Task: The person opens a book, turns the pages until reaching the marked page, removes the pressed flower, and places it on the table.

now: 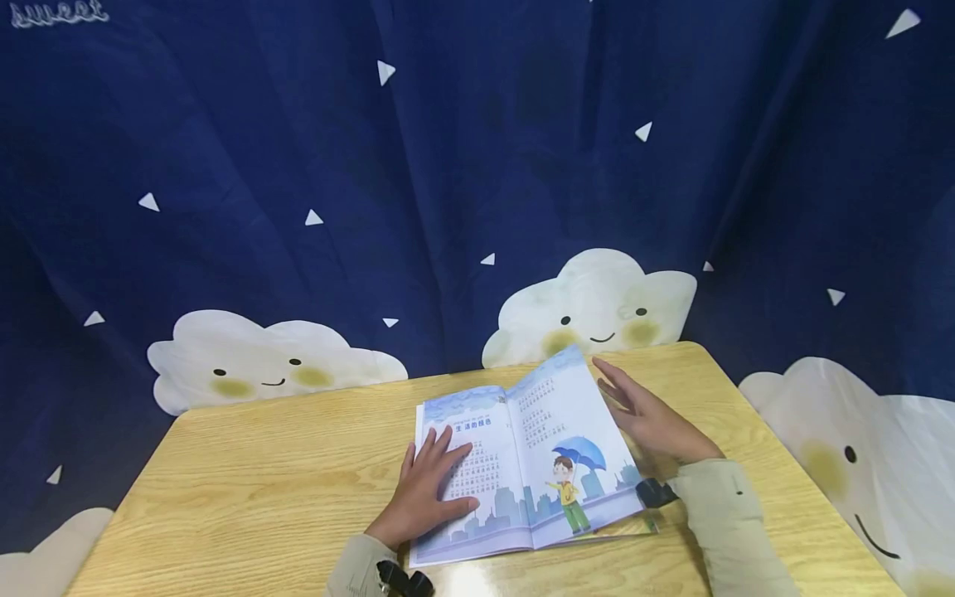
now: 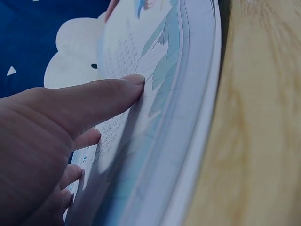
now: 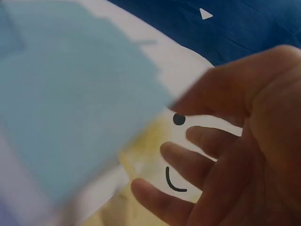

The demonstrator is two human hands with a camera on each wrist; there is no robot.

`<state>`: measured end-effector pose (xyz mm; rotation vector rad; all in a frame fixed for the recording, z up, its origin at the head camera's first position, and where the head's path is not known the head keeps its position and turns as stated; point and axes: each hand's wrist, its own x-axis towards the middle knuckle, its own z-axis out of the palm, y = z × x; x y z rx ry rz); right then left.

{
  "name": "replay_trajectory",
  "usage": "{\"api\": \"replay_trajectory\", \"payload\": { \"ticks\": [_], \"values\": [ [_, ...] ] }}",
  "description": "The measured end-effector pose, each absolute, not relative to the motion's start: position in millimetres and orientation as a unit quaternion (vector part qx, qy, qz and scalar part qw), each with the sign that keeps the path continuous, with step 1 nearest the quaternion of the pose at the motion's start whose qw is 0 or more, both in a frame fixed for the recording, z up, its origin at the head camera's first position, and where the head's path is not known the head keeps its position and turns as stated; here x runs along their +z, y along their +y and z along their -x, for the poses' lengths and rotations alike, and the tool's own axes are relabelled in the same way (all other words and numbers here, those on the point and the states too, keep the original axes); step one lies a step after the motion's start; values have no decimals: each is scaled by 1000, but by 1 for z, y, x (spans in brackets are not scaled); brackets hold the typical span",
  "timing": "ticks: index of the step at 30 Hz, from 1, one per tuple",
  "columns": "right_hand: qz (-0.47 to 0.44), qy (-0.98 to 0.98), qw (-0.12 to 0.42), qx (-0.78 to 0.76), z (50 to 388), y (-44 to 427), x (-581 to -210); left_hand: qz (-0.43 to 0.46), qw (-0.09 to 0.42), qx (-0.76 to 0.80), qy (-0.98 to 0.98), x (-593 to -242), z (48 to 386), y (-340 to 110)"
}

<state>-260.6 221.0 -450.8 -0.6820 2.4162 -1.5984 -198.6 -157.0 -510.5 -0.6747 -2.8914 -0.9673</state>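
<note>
An open picture book (image 1: 485,518) lies on the table, with printed text and a city skyline across both pages. On its left page rests my left hand (image 1: 425,493), fingers spread; the left wrist view shows the thumb (image 2: 113,96) touching the paper. The right page (image 1: 574,406), with a child under a blue umbrella, slants upward off the book. Beside its outer edge is my right hand (image 1: 656,419), fingers apart and loosely bent. In the right wrist view the thumb (image 3: 221,89) meets the page edge, while the other fingers stand clear of the paper.
The wooden table (image 1: 261,481) extends left of the book, and its right edge runs just beyond my right forearm. Behind it hangs a dark blue curtain (image 1: 448,166) with white clouds and triangles. A black wrist camera (image 1: 655,492) sits close to the book's right edge.
</note>
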Motion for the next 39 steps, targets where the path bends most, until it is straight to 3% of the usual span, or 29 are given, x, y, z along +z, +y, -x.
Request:
{"api": "replay_trajectory", "payload": {
  "ticks": [27,39],
  "values": [
    [293,795,183,-499,247,180,-437,222,16,-305,-926,-512,201,-158],
    [241,885,164,-364,232,135,-442,222,26,-301,-927,-515,201,-158]
  ]
}}
